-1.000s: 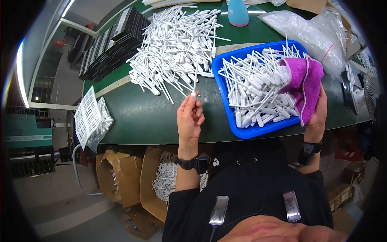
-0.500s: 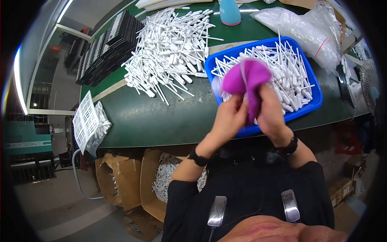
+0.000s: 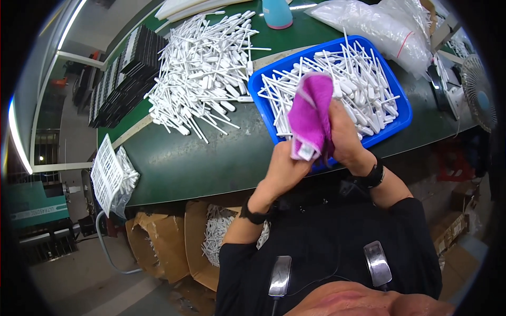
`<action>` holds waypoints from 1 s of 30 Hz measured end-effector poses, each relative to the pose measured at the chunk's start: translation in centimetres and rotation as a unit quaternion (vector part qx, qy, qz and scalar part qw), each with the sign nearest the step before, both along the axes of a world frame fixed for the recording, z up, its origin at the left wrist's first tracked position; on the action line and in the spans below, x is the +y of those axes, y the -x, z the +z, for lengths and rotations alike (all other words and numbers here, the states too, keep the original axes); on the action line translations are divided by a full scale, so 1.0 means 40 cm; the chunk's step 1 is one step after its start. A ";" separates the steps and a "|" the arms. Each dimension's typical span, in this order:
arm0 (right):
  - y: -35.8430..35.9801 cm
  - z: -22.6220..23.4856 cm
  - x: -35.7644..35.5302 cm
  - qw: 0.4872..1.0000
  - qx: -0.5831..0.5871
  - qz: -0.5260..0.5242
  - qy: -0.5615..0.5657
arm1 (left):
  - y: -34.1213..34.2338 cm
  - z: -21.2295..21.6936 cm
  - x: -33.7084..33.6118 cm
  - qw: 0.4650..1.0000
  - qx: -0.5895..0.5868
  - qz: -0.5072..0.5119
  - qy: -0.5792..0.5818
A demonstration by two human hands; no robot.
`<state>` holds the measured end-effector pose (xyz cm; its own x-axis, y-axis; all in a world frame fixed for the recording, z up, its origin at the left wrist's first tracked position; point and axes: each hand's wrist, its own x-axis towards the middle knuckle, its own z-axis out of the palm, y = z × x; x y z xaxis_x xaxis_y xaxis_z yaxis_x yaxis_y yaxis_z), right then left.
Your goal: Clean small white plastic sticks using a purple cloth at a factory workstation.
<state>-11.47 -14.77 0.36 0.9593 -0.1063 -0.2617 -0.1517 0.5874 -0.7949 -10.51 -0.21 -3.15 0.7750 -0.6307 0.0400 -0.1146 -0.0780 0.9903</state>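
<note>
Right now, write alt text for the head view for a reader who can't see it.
A person's left grip and right grip hold a purple cloth over a blue tray of white, thin-stemmed pieces. To the left, on the green table, lie a heap of similar pieces and black stacks.

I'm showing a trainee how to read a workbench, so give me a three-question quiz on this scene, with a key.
1. Multiple choice: what do the left hand and right hand both hold?
A) a blue bottle
B) a purple cloth
C) a plastic bag

2. True or false: the blue tray sits to the left of the loose pile of white sticks.

3. Fill in: below the edge of the green bench, the brown box nearest the person is made of ____.

Key: 1. B. 2. False; the tray is to the right. 3. Cardboard.
</note>
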 end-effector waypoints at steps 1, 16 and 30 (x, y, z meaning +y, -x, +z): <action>0.003 0.001 -0.002 0.999 -0.038 0.014 0.004 | -0.009 -0.010 0.020 0.957 -0.276 -0.016 -0.089; 0.040 -0.038 -0.012 0.939 -0.075 0.318 0.103 | -0.047 0.090 0.065 0.940 0.021 0.301 0.159; 0.094 -0.007 -0.126 0.909 -0.220 0.156 0.319 | -0.021 0.064 0.023 0.870 0.059 0.360 0.331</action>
<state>-15.23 -19.81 0.09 0.9657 0.1930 0.1738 0.1831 -0.0316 -0.9826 -9.66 0.72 -0.61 0.9829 0.1524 0.1032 -0.1672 0.5052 0.8466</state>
